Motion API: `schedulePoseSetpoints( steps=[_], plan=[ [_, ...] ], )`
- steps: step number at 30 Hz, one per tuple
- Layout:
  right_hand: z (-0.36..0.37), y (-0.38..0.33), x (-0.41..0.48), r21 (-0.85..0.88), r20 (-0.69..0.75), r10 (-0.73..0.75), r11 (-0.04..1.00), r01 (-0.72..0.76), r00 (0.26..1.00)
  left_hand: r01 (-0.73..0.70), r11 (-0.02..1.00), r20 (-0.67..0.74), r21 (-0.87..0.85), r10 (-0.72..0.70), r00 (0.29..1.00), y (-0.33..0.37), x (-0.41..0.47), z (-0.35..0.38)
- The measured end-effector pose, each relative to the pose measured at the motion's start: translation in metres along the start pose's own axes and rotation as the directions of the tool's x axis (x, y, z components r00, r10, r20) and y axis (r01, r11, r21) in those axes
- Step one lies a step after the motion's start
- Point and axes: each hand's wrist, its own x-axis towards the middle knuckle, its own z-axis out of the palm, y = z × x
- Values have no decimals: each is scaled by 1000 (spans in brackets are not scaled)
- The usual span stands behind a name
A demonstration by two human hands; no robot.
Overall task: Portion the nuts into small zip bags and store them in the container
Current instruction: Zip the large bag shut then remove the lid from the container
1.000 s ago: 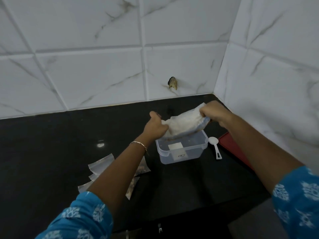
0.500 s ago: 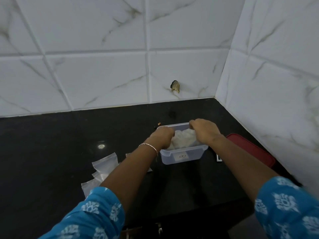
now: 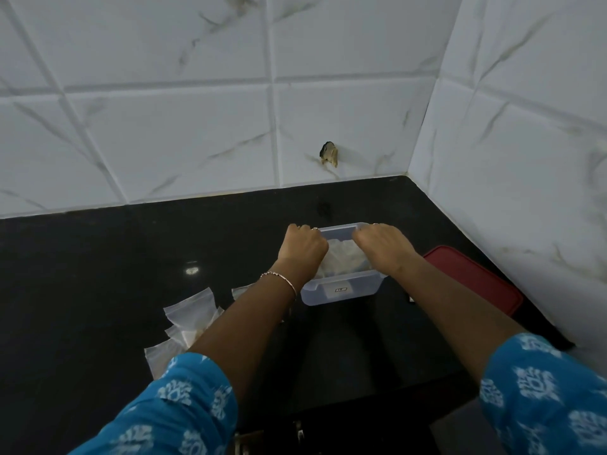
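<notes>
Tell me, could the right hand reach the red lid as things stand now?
Probably yes. The red lid lies uncovered on the counter beside the right forearm, nothing between. But the right hand is in the container, gripping the white bag, so it must let go first.

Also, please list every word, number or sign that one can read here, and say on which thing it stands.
The white label on the front wall of the container: a small dark mark, too small and blurred to read.
No other text shows on the red lid, the zip bags or the big bag in the container.
</notes>
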Motion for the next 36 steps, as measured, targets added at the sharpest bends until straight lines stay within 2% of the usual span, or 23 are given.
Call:
schedulePoseSetpoints(
  steps=[7,11,19,21,25,33,36],
  plan=[
    [4,2,15,52,176,-93,995,85,980,-24,996,120,91,13,993,3,12,13],
    [6,0,26,28,227,-152,988,150,962,-66,992,84,110,57,995,5,17,15],
    [19,3,35,134,240,-155,983,126,958,8,991,-58,-131,-16,998,-4,20,20],
    [20,2,36,172,227,-142,980,104,963,64,976,-33,-210,-72,997,-3,21,23],
    [20,0,37,174,223,-134,980,96,966,156,920,110,-359,-125,986,-3,26,28],
    [27,-3,41,205,239,-68,979,18,969,164,928,106,-334,-135,985,-2,35,31],
    [29,-3,43,184,278,-64,983,13,958,147,976,89,-159,-135,987,3,33,35]
  ],
)
